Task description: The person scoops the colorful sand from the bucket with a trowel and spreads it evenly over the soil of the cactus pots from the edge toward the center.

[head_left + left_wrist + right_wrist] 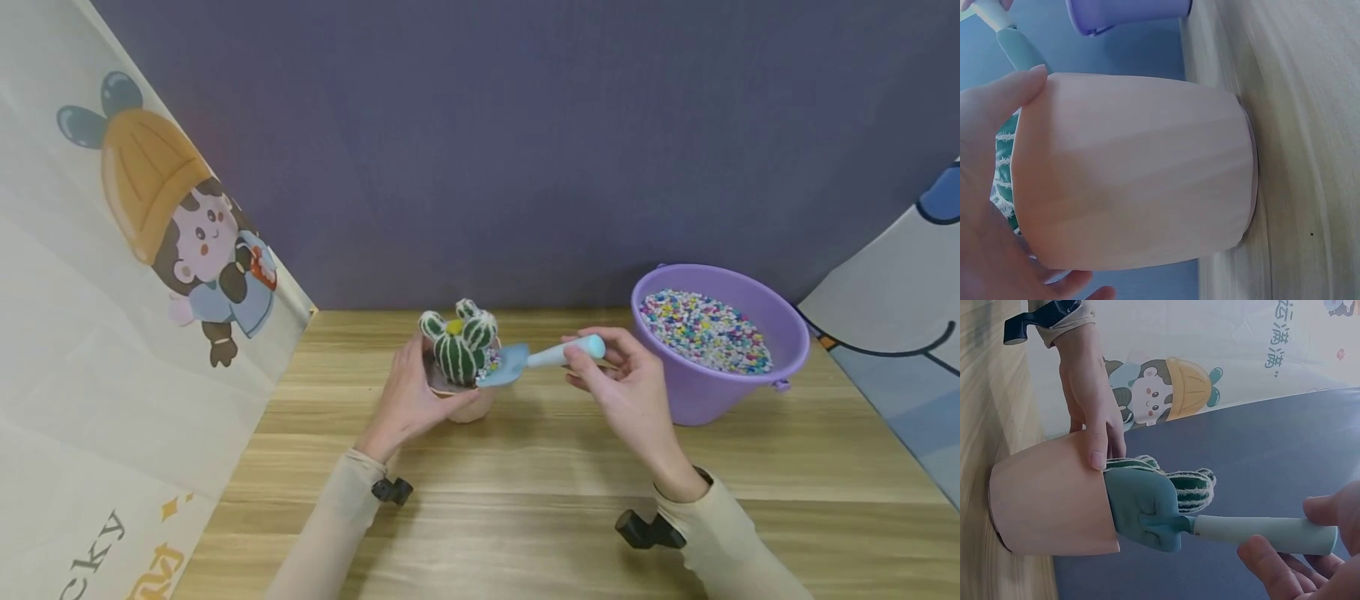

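A green cactus with white ridges [459, 354] stands in a pale pink pot [1135, 169] on the table. My left hand [411, 396] grips the pot by its rim, thumb on the near side and fingers round the far side. My right hand [626, 387] holds the light-blue handle of a small toy shovel [1260, 534] between thumb and fingers. The shovel's blue blade [508, 365] tilts down over the pot's right rim, close against the cactus. Small coloured beads [491, 360] show in the pot beside the blade.
To the right stands a purple bucket [693, 392] holding many multicoloured beads [705, 333], just beyond my right hand. A dark blue-grey panel [480, 150] rises behind the wooden table [510, 517]. Printed cloth panels [90, 317] flank it on both sides.
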`<state>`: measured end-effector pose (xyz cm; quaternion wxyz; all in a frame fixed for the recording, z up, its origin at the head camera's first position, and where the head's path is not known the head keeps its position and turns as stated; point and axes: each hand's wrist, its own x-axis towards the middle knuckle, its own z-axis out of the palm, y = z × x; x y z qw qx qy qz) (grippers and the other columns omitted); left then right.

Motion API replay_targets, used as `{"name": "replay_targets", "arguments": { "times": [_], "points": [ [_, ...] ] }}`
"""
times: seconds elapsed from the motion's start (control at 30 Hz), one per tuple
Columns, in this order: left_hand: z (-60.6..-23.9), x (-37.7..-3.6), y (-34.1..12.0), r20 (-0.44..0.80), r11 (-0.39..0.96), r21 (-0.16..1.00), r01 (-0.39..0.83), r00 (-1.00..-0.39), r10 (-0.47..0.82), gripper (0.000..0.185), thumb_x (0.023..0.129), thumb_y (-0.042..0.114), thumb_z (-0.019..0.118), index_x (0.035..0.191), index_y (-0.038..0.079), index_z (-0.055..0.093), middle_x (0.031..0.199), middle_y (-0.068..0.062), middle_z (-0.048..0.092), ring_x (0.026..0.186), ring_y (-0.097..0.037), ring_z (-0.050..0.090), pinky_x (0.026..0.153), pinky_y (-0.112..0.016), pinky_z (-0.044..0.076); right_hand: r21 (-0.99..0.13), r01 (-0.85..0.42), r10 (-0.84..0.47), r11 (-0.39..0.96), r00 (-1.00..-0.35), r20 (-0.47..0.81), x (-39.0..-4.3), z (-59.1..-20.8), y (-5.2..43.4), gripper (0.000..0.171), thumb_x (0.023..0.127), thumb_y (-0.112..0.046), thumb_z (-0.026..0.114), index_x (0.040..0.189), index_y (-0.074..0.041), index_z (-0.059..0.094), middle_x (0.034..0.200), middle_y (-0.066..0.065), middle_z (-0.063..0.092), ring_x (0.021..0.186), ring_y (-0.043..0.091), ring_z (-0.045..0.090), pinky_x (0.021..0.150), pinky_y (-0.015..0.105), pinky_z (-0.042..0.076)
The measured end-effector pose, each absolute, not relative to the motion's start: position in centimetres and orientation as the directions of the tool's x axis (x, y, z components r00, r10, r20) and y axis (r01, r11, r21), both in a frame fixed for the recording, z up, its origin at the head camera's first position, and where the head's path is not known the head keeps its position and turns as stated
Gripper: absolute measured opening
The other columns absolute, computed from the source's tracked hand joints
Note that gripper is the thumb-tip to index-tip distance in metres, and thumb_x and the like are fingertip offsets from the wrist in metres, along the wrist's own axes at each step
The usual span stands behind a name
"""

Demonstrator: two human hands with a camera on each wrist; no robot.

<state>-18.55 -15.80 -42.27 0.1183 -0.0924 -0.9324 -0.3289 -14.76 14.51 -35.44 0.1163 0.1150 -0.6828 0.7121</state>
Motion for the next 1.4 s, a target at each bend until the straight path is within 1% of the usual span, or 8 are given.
{"name": "replay_targets", "arguments": {
  "times": [0.1,0.27,0.47,0.57,0.83,1.0,1.27,1.4],
  "points": [
    [-42.3,-18.5,-15.7,0.283,0.771,0.592,0.237,-0.956,0.077,0.125,0.071,0.062,0.093,0.165,0.012,0.027,0.147,-0.013,0.052,0.140,-0.033,0.048,0.121,-0.055,0.045,-0.945,-0.325,0.008,-0.041,-0.946,0.324,-14.8,-35.4,14.5,0.025,0.099,-0.005,0.075,0.121,0.001,0.066,0.114,0.002,0.081,0.088,0.011,0.081,0.081,0.035,0.067],
    [-42.5,-18.5,-15.3,0.308,0.804,0.555,0.215,-0.950,0.041,0.124,0.067,0.068,0.093,0.160,0.009,0.034,0.145,-0.012,0.053,0.138,-0.032,0.050,0.121,-0.053,0.045,-0.945,-0.326,0.007,-0.040,-0.945,0.326,-14.7,-35.3,14.4,0.024,0.098,-0.003,0.075,0.121,0.000,0.067,0.112,-0.006,0.081,0.088,0.012,0.081,0.082,0.035,0.067],
    [-42.8,-18.6,-14.7,0.345,0.827,0.526,0.197,-0.938,0.004,0.117,0.065,0.073,0.091,0.149,0.007,0.043,0.138,-0.011,0.054,0.132,-0.032,0.051,0.116,-0.050,0.048,-0.941,-0.336,0.007,-0.036,-0.942,0.336,-14.6,-35.0,14.4,0.026,0.098,-0.003,0.075,0.122,0.005,0.066,0.113,0.001,0.081,0.090,0.017,0.081,0.082,0.034,0.067],
    [-42.8,-18.6,-14.5,0.358,0.828,0.526,0.197,-0.934,-0.005,0.114,0.066,0.071,0.091,0.147,0.007,0.044,0.138,-0.012,0.054,0.132,-0.032,0.051,0.116,-0.051,0.047,-0.938,-0.345,0.012,-0.033,-0.939,0.345,-14.5,-35.0,14.4,0.026,0.098,-0.003,0.075,0.122,0.004,0.067,0.113,0.000,0.082,0.089,0.016,0.081,0.081,0.034,0.067],
    [-42.9,-18.5,-14.4,0.340,0.824,0.535,0.184,-0.940,-0.011,0.114,0.068,0.069,0.090,0.150,0.007,0.042,0.142,-0.014,0.052,0.135,-0.034,0.049,0.117,-0.052,0.048,-0.936,-0.352,0.018,-0.022,-0.936,0.352,-14.5,-35.0,14.5,0.025,0.098,-0.003,0.075,0.121,0.002,0.068,0.113,0.002,0.082,0.088,0.016,0.082,0.081,0.034,0.067],
    [-42.8,-18.3,-15.1,0.323,0.820,0.530,0.217,-0.945,0.041,0.123,0.070,0.066,0.091,0.159,0.004,0.034,0.152,-0.020,0.047,0.141,-0.038,0.047,0.120,-0.056,0.046,-0.936,-0.351,0.018,-0.017,-0.936,0.351,-14.5,-34.9,14.4,0.025,0.098,-0.004,0.076,0.121,0.002,0.068,0.114,0.007,0.082,0.088,0.018,0.082,0.080,0.034,0.067],
    [-42.6,-18.5,-16.2,0.299,0.796,0.530,0.291,-0.943,0.146,0.128,0.073,0.064,0.090,0.165,0.005,0.024,0.156,-0.019,0.046,0.146,-0.038,0.045,0.125,-0.055,0.040,-0.934,-0.357,0.016,-0.015,-0.934,0.357,-14.5,-34.9,14.4,0.024,0.099,-0.003,0.075,0.121,0.003,0.068,0.108,-0.011,0.081,0.088,0.014,0.081,0.081,0.034,0.067],
    [-42.8,-18.7,-16.5,0.294,0.790,0.533,0.301,-0.942,0.161,0.129,0.073,0.063,0.090,0.167,0.006,0.022,0.159,-0.018,0.045,0.148,-0.037,0.044,0.127,-0.054,0.038,-0.935,-0.355,0.013,-0.009,-0.935,0.355,-14.5,-35.1,14.4,0.024,0.098,-0.003,0.075,0.120,0.001,0.068,0.111,-0.002,0.082,0.089,0.019,0.082,0.081,0.035,0.067]
  ]
}}
